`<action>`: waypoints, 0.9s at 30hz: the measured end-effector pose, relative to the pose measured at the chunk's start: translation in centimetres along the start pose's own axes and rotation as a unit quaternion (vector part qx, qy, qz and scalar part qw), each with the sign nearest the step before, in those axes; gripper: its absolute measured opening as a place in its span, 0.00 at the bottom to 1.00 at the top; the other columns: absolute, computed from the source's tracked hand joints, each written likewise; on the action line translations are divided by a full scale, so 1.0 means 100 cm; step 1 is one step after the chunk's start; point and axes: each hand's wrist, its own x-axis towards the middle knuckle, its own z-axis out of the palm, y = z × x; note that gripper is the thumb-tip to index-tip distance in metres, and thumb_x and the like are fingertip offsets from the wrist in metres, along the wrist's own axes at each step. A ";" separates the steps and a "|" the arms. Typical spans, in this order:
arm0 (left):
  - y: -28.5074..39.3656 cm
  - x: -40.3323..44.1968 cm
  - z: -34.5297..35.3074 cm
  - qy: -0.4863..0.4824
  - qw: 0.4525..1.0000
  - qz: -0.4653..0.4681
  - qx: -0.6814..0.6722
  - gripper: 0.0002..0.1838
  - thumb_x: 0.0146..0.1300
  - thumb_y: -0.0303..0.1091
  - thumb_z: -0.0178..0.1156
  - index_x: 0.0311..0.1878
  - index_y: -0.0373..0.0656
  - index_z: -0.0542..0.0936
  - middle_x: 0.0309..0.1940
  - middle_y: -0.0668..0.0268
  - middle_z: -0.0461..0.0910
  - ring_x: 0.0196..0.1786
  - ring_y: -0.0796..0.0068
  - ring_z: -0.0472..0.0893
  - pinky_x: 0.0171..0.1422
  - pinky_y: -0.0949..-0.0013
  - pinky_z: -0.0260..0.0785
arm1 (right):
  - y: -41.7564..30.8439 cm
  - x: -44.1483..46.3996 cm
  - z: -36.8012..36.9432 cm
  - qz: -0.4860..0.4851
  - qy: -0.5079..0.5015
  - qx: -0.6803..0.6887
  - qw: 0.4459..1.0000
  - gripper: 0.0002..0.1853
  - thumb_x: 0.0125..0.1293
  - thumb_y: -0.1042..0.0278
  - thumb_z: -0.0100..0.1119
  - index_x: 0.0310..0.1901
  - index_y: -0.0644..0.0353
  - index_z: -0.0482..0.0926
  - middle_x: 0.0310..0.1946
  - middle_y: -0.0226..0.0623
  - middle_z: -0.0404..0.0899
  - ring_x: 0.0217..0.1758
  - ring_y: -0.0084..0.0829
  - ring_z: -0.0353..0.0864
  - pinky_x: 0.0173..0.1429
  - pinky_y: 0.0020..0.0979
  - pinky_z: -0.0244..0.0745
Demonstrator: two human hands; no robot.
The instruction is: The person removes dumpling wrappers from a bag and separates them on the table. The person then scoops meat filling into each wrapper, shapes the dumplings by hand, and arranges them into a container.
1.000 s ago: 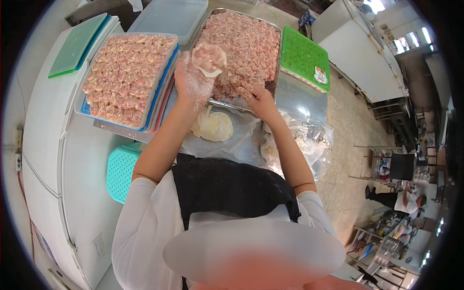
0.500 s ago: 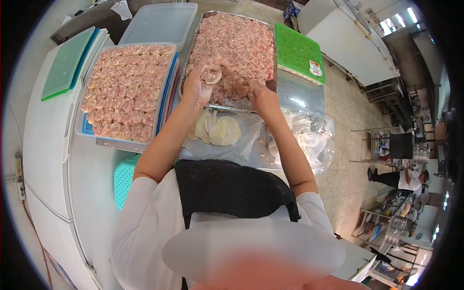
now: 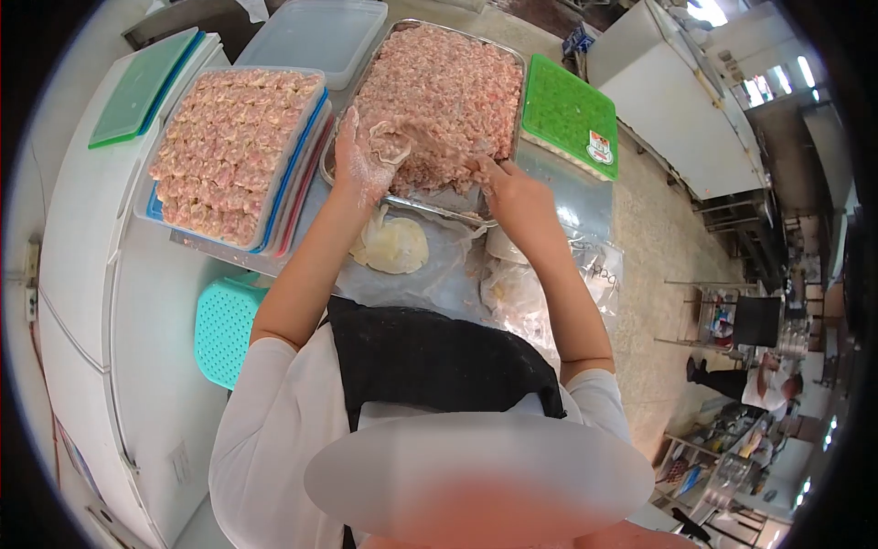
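Note:
My left hand (image 3: 363,165), dusted with flour, holds a round dough wrapper (image 3: 390,145) with meat on it, over the left front edge of the meat tray (image 3: 327,165). My right hand (image 3: 512,192) is closed at the tray's front edge, beside the pink minced meat (image 3: 439,91); what its fingers grip is hidden. A pile of pale dough wrappers (image 3: 393,247) lies on plastic in front of the tray. To the left, a container holds rows of filled dumplings (image 3: 233,137).
A container with a green lid (image 3: 572,114) stands right of the tray, and a clear plastic bag (image 3: 517,293) lies nearer. Left are a turquoise basket (image 3: 224,329) and a white freezer (image 3: 82,238). A person (image 3: 766,384) stands far right.
My left hand has opened out from over the meat, with its wrapper now more folded at the rim. My right hand has shifted slightly right. The whole view has tilted a little.

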 end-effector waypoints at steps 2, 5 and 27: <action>-0.008 -0.010 0.017 0.000 1.000 0.021 0.009 0.31 0.68 0.58 0.46 0.57 0.37 0.69 0.50 0.51 0.74 0.55 0.52 0.74 0.63 0.47 0.65 | 0.019 0.010 0.032 -0.047 0.043 -0.010 0.998 0.17 0.61 0.71 0.52 0.54 0.54 0.75 0.35 0.45 0.78 0.38 0.47 0.81 0.37 0.45 0.76; -0.017 -0.009 0.006 0.013 0.999 0.051 0.005 0.31 0.68 0.57 0.47 0.57 0.36 0.70 0.51 0.51 0.74 0.54 0.51 0.75 0.63 0.45 0.65 | 0.063 0.029 0.046 -0.020 0.003 -0.052 0.998 0.17 0.61 0.70 0.52 0.53 0.56 0.75 0.37 0.43 0.78 0.38 0.47 0.81 0.37 0.45 0.76; -0.007 -0.052 0.046 -0.145 0.931 0.094 0.321 0.28 0.57 0.32 0.64 0.61 0.42 0.69 0.48 0.54 0.77 0.54 0.58 0.77 0.62 0.54 0.68 | 0.085 0.017 -0.025 -0.154 -0.013 0.323 0.934 0.14 0.69 0.64 0.52 0.48 0.67 0.78 0.34 0.46 0.79 0.32 0.39 0.78 0.41 0.34 0.72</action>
